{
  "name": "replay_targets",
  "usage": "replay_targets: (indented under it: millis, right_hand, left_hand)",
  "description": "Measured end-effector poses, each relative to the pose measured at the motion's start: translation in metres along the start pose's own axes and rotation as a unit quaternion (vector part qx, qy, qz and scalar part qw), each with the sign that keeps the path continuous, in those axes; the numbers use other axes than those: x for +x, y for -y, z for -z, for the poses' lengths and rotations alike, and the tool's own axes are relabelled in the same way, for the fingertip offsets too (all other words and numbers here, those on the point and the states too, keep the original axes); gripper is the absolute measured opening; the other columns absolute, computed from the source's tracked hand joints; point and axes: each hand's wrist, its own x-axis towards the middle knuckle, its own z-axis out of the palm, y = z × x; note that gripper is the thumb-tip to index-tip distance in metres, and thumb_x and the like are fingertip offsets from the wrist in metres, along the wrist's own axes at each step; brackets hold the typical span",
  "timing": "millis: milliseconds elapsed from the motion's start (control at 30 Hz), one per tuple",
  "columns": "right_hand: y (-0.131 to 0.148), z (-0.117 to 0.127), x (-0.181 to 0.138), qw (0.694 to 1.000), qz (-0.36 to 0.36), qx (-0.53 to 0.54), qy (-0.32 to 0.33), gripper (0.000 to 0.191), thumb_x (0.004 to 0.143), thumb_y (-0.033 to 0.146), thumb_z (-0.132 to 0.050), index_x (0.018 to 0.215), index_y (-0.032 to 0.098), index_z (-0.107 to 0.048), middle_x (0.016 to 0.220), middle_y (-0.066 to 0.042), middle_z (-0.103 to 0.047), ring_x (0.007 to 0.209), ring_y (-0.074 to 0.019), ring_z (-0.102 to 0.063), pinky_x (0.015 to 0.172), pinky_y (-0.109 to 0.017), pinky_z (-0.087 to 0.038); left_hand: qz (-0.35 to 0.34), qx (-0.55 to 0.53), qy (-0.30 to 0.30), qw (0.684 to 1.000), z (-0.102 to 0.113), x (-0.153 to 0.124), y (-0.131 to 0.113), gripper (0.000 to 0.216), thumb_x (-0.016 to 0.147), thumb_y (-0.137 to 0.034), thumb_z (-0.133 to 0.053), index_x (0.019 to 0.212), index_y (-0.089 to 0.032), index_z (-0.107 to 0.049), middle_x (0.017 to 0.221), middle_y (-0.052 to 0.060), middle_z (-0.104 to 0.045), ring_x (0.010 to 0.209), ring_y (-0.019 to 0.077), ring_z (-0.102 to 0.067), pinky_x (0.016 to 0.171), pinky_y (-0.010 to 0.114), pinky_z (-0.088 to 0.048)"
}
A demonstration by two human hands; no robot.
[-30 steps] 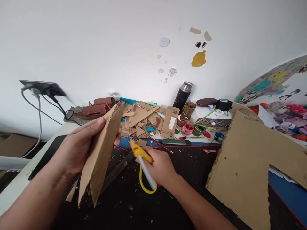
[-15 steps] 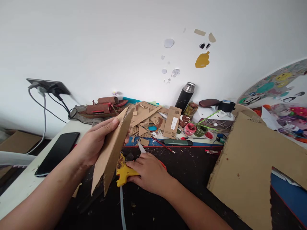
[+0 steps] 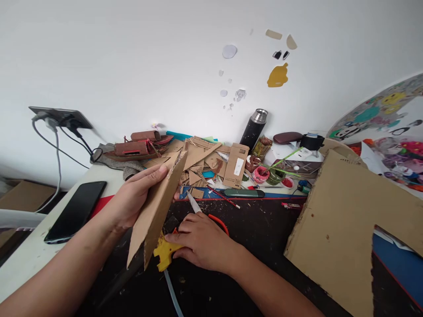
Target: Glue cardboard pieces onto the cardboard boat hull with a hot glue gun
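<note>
My left hand (image 3: 143, 193) grips a folded piece of cardboard (image 3: 155, 207), thumb on the near face and fingers behind; its two panels lean together, parted at the lower end. To the right of it, my right hand (image 3: 200, 237) has thumb and fingers closed around a yellow hot glue gun (image 3: 164, 253) low over the dark mat. A pale glue stick (image 3: 172, 290) trails from the gun's rear. Scissors (image 3: 194, 203) lie just beyond and partly under the right hand, an orange handle loop showing. The gun's nozzle is hidden by the cardboard.
Cardboard scraps (image 3: 198, 163) pile up at the back, beside brown model boats (image 3: 132, 149). A green utility knife (image 3: 244, 193), paint pots (image 3: 261, 174) and a black flask (image 3: 254, 130) stand or lie to the right. A large cardboard sheet (image 3: 340, 220) covers the right; a phone (image 3: 76, 211) lies left.
The glue gun has turned and shifted slightly left and down with my right hand. More of the scissors' orange handle shows. The folded cardboard has moved slightly, still in my left hand.
</note>
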Motion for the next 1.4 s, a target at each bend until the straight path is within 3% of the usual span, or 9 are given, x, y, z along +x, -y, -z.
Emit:
replay_targets:
  millis: [167,400,600,733,800,1000,1133,1233,1400]
  right_hand:
    - [-0.004,-0.004,-0.003,0.996,-0.024,0.052,-0.061,0.049,0.106,0.055,-0.068,0.134,0.016,-0.076,0.106,-0.011,-0.082,0.101,-0.0262,-0.07,0.093,-0.038,-0.051]
    - [-0.001,0.002,-0.002,0.988,-0.121,0.025,-0.094,0.035,0.108,0.033,-0.067,0.135,0.01,-0.074,0.111,-0.015,-0.084,0.103,-0.0299,-0.074,0.103,-0.044,-0.052]
    - [-0.005,-0.001,-0.008,0.974,-0.109,0.078,-0.185,0.027,0.105,0.027,-0.07,0.125,0.011,-0.078,0.109,-0.015,-0.085,0.1,-0.0307,-0.076,0.098,-0.044,-0.053]
    - [-0.011,0.01,-0.011,0.914,-0.18,0.218,-0.29,0.02,0.106,0.031,-0.065,0.109,0.02,-0.082,0.098,-0.009,-0.085,0.091,-0.0258,-0.077,0.086,-0.037,-0.056]
    - [-0.012,0.019,-0.012,0.868,-0.223,0.319,-0.307,0.023,0.107,0.036,-0.062,0.102,0.021,-0.079,0.079,-0.004,-0.08,0.072,-0.0209,-0.074,0.073,-0.032,-0.055]
    - [-0.016,0.032,-0.012,0.759,-0.262,0.474,-0.362,0.04,0.1,0.061,-0.069,0.094,0.022,-0.073,0.063,0.001,-0.07,0.063,-0.0193,-0.066,0.069,-0.032,-0.054]
    - [-0.019,0.031,-0.011,0.729,-0.254,0.527,-0.356,0.045,0.096,0.067,-0.072,0.087,0.022,-0.071,0.061,0.001,-0.069,0.061,-0.0187,-0.065,0.071,-0.032,-0.054]
    - [-0.019,0.03,-0.01,0.714,-0.253,0.548,-0.354,0.045,0.096,0.065,-0.074,0.085,0.022,-0.07,0.059,0.002,-0.067,0.059,-0.0174,-0.064,0.07,-0.032,-0.054]
    - [-0.019,0.029,-0.008,0.689,-0.249,0.587,-0.344,0.046,0.09,0.066,-0.08,0.086,0.022,-0.069,0.057,0.005,-0.064,0.052,-0.0152,-0.059,0.062,-0.029,-0.051]
  left_hand:
    - [-0.015,-0.006,0.013,1.0,0.0,-0.002,0.0,0.062,0.062,-0.054,-0.1,0.103,-0.015,-0.078,0.075,0.008,-0.083,0.058,0.0214,-0.073,0.049,0.024,-0.058]
    - [-0.025,-0.001,0.022,0.999,0.001,-0.006,-0.002,0.053,0.07,-0.052,-0.096,0.102,-0.014,-0.078,0.077,0.009,-0.083,0.062,0.0218,-0.074,0.054,0.025,-0.059]
    - [-0.018,0.011,0.025,0.999,-0.001,-0.006,0.002,0.05,0.073,-0.054,-0.095,0.101,-0.016,-0.078,0.077,0.008,-0.082,0.063,0.0221,-0.074,0.055,0.025,-0.058]
    - [-0.007,0.076,0.061,0.995,-0.002,-0.008,0.014,0.057,0.08,-0.061,-0.089,0.118,-0.02,-0.078,0.075,0.007,-0.081,0.059,0.0229,-0.071,0.051,0.027,-0.054]
    - [-0.01,0.124,0.09,0.988,-0.005,-0.009,0.019,0.061,0.084,-0.065,-0.083,0.126,-0.021,-0.078,0.077,0.007,-0.081,0.059,0.0234,-0.07,0.051,0.027,-0.052]
    - [-0.057,0.223,0.108,0.967,-0.019,-0.014,0.029,0.067,0.086,-0.071,-0.078,0.136,-0.026,-0.078,0.12,0.01,-0.084,0.103,0.0345,-0.077,0.084,0.036,-0.061]
    - [-0.081,0.223,0.15,0.96,-0.024,-0.014,0.037,0.066,0.091,-0.07,-0.073,0.141,-0.028,-0.076,0.131,0.009,-0.082,0.132,0.0391,-0.068,0.113,0.044,-0.052]
    - [-0.088,0.218,0.154,0.96,-0.023,-0.011,0.044,0.068,0.094,-0.07,-0.07,0.146,-0.028,-0.072,0.141,0.009,-0.078,0.146,0.0398,-0.06,0.124,0.048,-0.044]
    - [-0.112,0.262,0.163,0.945,-0.018,-0.008,0.052,0.077,0.097,-0.072,-0.065,0.162,-0.033,-0.057,0.174,0.002,-0.047,0.165,0.0369,-0.032,0.136,0.05,-0.025]
